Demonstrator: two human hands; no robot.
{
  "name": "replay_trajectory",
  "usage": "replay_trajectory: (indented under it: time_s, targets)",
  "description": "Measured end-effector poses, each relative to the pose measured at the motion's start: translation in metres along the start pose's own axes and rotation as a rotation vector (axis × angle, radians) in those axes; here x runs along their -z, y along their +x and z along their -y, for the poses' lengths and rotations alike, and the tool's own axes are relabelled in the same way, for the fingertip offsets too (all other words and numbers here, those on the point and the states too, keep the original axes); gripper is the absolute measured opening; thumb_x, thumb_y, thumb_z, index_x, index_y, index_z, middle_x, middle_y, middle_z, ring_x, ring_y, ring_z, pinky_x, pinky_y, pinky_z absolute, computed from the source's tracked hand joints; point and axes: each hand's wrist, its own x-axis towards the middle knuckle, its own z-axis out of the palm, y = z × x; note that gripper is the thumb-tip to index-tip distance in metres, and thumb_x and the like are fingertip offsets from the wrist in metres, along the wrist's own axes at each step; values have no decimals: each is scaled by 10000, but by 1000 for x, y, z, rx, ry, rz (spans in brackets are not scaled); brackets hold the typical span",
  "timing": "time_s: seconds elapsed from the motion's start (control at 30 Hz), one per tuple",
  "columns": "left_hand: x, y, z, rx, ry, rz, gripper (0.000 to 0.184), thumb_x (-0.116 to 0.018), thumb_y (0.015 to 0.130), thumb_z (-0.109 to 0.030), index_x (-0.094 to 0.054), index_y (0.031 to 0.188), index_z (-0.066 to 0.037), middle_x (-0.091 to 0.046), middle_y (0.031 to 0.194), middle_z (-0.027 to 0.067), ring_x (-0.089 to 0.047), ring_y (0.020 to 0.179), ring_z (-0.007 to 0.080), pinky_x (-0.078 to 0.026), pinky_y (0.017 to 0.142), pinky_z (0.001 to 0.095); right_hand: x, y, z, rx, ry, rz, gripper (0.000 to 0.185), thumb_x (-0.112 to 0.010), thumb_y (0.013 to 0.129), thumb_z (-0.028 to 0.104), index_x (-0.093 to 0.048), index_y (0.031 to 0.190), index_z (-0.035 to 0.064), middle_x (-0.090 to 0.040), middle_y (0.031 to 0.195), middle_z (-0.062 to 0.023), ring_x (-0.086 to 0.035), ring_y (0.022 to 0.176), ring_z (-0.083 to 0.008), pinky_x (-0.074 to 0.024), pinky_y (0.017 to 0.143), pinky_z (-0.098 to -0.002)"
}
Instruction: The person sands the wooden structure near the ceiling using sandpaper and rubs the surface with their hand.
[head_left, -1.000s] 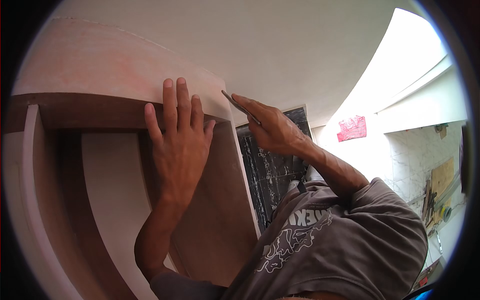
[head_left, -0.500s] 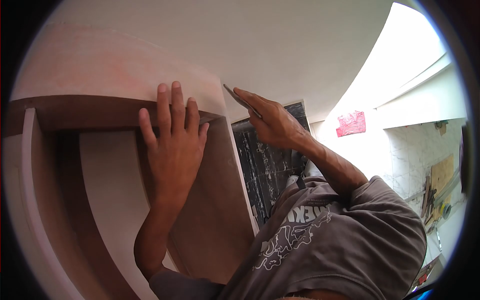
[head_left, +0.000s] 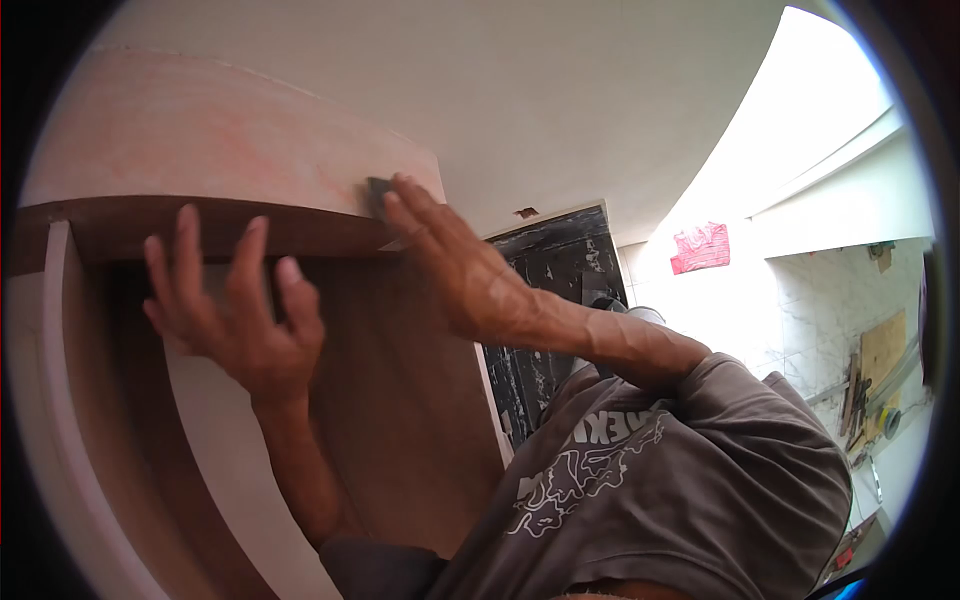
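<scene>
The left hand (head_left: 240, 335) is hovering, fingers spread and holding nothing, before the cabinet (head_left: 395, 400); the right hand (head_left: 465, 270), fingers nearly straight, is gripping a dark pad (head_left: 377, 197), apparently light and stiffish, probably needing flat fingers along its back, near the pinkish panel's (head_left: 230, 130) right end.

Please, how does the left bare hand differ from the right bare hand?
The left bare hand is open with fingers spread; the right bare hand has its fingers close together. The left hand appears empty; the right hand holds a dark, flat piece near its fingertips, at the pale, pink-stained panel. Neither hand wears a glove.
</scene>
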Motion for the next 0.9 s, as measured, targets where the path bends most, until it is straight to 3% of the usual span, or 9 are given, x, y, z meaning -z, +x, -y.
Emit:
replay_trajectory:
  time_s: [0.13, 0.17, 0.27, 0.37, 0.47, 0.53, 0.57, 0.67, 0.9]
  targets:
    - [-14, -17, 28, 351, -420, -314, 375, -540, 1017, -307, -619, 1287, -59, -480, 1461, 187, -448, 1376, 337, -329, 1119, 511, -22, 13, -8, -155, 61, 92, 704, -514, 880, -64, -226, 1522, -93, -273, 1545, -377, -312, 1439, -525, -356, 1154, -559]
    - [-21, -24, 29, 503, -515, -317, 402, -519, 1027, -319, -594, 1307, -41, -483, 1455, 178, -456, 1360, 324, -344, 1111, 490, -23, 17, -13, -235, 80, 108, 689, -505, 892, -59, -226, 1521, -97, -268, 1548, -379, -308, 1440, -529, -347, 1159, -562]
    - [-57, -51, 32, 907, -931, -349, 484, -453, 1054, -357, -515, 1373, 1, -481, 1448, 154, -465, 1334, 286, -368, 1108, 442, -24, 10, 4, 11, -34, 17, 684, -497, 872, -62, -241, 1504, -112, -285, 1531, -388, -357, 1403, -535, -375, 1144, -546]
    - [-102, -54, 27, 1164, -1455, -431, 555, -386, 1069, -397, -435, 1444, 10, -463, 1471, 142, -439, 1358, 263, -350, 1142, 422, -25, 25, -22, -174, 69, 78, 639, -539, 899, 22, -271, 1443, -180, -321, 1472, -434, -362, 1384, -566, -356, 1126, -602]
    - [-118, -14, -7, 1218, -1663, -519, 595, -345, 1071, -422, -386, 1483, 5, -439, 1503, 138, -411, 1389, 267, -331, 1166, 409, -19, 17, 0, 15, -27, 33, 688, -502, 863, -61, -248, 1500, -111, -316, 1524, -380, -386, 1384, -529, -395, 1128, -535]
    - [-125, -9, -22, 1195, -1692, -583, 603, -333, 1071, -425, -371, 1496, 1, -415, 1527, 135, -398, 1401, 265, -319, 1178, 400, -24, 27, -31, -174, 43, 124, 693, -496, 871, -57, -234, 1511, -105, -316, 1527, -379, -370, 1402, -520, -385, 1136, -538]
    - [-124, -12, -28, 1240, -1653, -597, 609, -341, 1065, -439, -385, 1491, -6, -426, 1521, 132, -407, 1396, 269, -319, 1178, 404, -26, 28, -40, -269, 81, 172, 696, -493, 875, -55, -228, 1517, -103, -316, 1529, -378, -362, 1411, -515, -380, 1140, -539]
    - [-124, 0, -30, 1263, -1588, -638, 620, -349, 1056, -465, -418, 1479, -17, -450, 1506, 129, -428, 1382, 279, -323, 1177, 413, -21, 15, -4, 2, -42, 75, 656, -537, 901, 28, -256, 1465, -153, -363, 1449, -424, -403, 1358, -553, -363, 1130, -569]
    - [-138, -5, -40, 1263, -1473, -700, 602, -308, 1060, -434, -445, 1438, 13, -488, 1458, 152, -486, 1324, 278, -389, 1138, 403, -41, 13, -29, -3, -44, 11, 719, -603, 883, 65, -250, 1474, -145, -350, 1455, -435, -419, 1339, -556, -377, 1117, -559]
